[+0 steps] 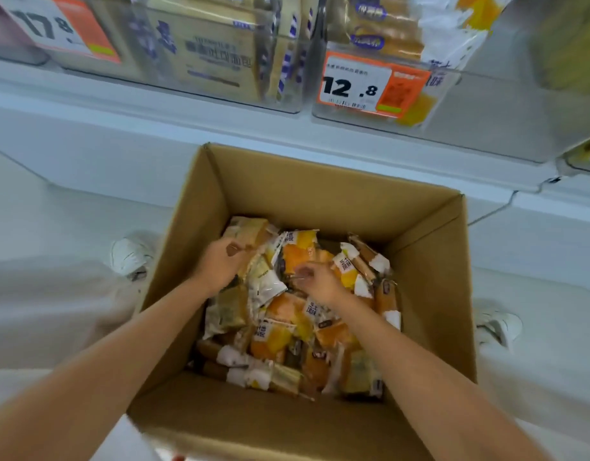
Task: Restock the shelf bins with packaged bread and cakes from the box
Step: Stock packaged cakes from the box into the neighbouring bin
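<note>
An open cardboard box (320, 194) stands on the floor below the shelf, holding several orange, yellow and white bread and cake packets (277, 334). Both my hands are down inside it. My left hand (220, 261) rests on a pale packet (247, 227) at the far left of the pile, fingers curled over it. My right hand (316, 279) lies on an orange-yellow packet (298, 249) in the middle, fingers bent around its edge. Above, clear shelf bins hold toast loaves (213, 51) on the left and orange packets (393, 31) on the right.
Price tags reading 17.8 (54, 26) and 12.8 (356, 84) hang on the bin fronts. A white shelf ledge (153, 104) runs just above the box. White shoes (132, 256) (498, 324) flank the box on the pale floor.
</note>
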`<state>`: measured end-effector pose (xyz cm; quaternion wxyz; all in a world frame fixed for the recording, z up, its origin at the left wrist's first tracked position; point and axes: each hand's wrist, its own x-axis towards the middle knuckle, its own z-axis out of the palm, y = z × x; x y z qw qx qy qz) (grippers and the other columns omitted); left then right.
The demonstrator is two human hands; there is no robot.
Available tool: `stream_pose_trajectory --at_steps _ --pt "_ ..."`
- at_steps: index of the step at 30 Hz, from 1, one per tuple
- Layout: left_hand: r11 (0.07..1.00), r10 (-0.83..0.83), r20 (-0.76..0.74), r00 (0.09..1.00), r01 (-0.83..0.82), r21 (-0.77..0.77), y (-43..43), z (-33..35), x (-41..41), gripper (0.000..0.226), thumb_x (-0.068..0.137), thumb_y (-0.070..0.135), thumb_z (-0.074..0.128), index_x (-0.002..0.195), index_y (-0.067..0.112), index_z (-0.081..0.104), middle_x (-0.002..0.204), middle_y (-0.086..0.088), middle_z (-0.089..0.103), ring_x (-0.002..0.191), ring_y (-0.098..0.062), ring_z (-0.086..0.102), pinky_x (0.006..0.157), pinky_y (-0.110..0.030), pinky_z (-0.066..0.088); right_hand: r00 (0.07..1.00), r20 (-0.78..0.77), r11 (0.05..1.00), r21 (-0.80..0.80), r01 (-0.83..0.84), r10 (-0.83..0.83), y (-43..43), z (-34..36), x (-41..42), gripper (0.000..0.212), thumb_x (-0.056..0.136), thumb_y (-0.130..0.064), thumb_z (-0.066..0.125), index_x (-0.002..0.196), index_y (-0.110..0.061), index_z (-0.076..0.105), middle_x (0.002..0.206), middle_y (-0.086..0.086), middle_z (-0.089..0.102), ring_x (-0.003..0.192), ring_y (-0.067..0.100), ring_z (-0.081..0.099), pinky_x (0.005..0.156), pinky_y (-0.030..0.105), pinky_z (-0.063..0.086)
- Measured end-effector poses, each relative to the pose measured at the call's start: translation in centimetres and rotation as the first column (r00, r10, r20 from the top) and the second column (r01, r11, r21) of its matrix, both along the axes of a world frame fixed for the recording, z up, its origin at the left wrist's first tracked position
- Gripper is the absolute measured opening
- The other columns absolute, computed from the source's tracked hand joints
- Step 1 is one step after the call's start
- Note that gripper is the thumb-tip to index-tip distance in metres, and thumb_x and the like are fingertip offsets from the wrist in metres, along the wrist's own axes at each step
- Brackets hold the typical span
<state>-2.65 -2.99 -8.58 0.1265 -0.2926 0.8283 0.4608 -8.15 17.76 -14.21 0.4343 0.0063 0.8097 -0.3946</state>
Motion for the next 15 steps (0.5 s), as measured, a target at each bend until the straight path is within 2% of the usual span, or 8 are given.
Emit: stream_pose_trajectory --at_steps 2,4,6,9,10,12,14,15 --pt "0.999 0.014 0.052 0.999 -0.016 0.047 -0.5 -0.9 1.1 0.006 0.097 0.015 0.058 0.100 0.014 0.063 0.105 -0.006 0.063 0.096 -0.023 0.061 0.077 -0.033 0.050 0.997 0.072 0.999 0.049 -0.021 0.017 -2.4 -1.7 0.5 0.047 0.094 -0.022 0.065 0.133 -0.002 0.050 0.124 0.009 0.057 0.113 0.026 0.057 0.091 0.036 0.050" --pt "0.998 0.001 0.101 0.995 -0.008 0.061 -0.7 -1.5 1.7 0.009 0.098 0.016 0.057 0.105 0.014 0.063 0.107 -0.006 0.063 0.097 -0.021 0.060 0.073 -0.029 0.048 0.997 0.039 0.988 0.137 -0.070 0.066 -3.6 -3.2 1.2 0.041 0.092 -0.029 0.066 0.126 -0.008 0.060 0.131 0.007 0.060 0.117 0.027 0.058 0.095 0.037 0.050" --pt "0.995 0.022 0.139 0.990 -0.034 0.089 -0.5 -1.6 1.7 0.014 0.097 0.017 0.057 0.111 0.014 0.062 0.111 -0.007 0.063 0.097 -0.020 0.060 0.074 -0.028 0.046 0.999 -0.044 0.987 0.160 -0.016 0.024 -3.9 -3.6 1.4 0.021 0.092 -0.019 0.064 0.112 -0.013 0.070 0.122 0.003 0.066 0.110 0.023 0.061 0.098 0.038 0.050" --pt "0.993 0.047 0.136 0.990 -0.061 0.099 -0.2 -0.9 1.5 0.029 0.093 0.020 0.064 0.121 0.016 0.057 0.120 -0.005 0.060 0.103 -0.019 0.057 0.082 -0.029 0.047 0.991 -0.071 0.990 0.071 0.121 -0.116 -2.9 -0.8 1.0 0.013 0.093 -0.013 0.059 0.085 -0.012 0.069 0.086 0.003 0.067 0.085 0.021 0.063 0.086 0.043 0.056" --pt "0.996 0.000 0.109 0.994 -0.009 0.087 0.0 -0.7 1.5 0.040 0.089 0.024 0.069 0.126 0.019 0.054 0.124 -0.001 0.057 0.107 -0.017 0.056 0.084 -0.028 0.046 0.983 -0.066 0.983 0.040 0.177 -0.174 -2.2 0.4 0.7 0.018 0.092 -0.013 0.058 0.078 -0.007 0.066 0.078 0.009 0.064 0.078 0.025 0.062 0.080 0.046 0.056" --pt "0.970 -0.165 0.094 0.982 0.144 0.193 1.5 0.4 1.5 0.071 0.078 0.036 0.081 0.138 0.026 0.045 0.131 0.011 0.046 0.119 -0.011 0.047 0.088 -0.026 0.043 0.965 -0.065 0.968 -0.016 0.252 -0.252 -1.1 3.3 0.2 0.019 0.089 -0.013 0.061 0.083 0.004 0.068 0.088 0.024 0.067 0.080 0.032 0.064 0.080 0.049 0.056" --pt "0.903 -0.308 0.090 0.947 0.261 0.340 4.1 1.7 1.4 0.091 0.072 0.040 0.085 0.147 0.027 0.035 0.131 0.016 0.038 0.123 -0.006 0.040 0.092 -0.025 0.040 0.965 -0.037 0.962 -0.098 0.256 -0.261 -0.6 6.6 0.2 0.013 0.087 -0.013 0.066 0.093 -0.005 0.074 0.099 0.017 0.071 0.089 0.023 0.068 0.089 0.043 0.056" --pt "0.890 -0.310 0.044 0.950 0.273 0.366 5.4 1.9 1.3 0.088 0.074 0.034 0.085 0.146 0.024 0.036 0.129 0.016 0.042 0.121 -0.005 0.043 0.091 -0.022 0.041 0.971 -0.042 0.965 -0.132 0.228 -0.236 -0.5 8.1 0.2 0.012 0.088 -0.015 0.068 0.098 -0.012 0.075 0.105 0.009 0.072 0.095 0.018 0.068 0.093 0.037 0.055"
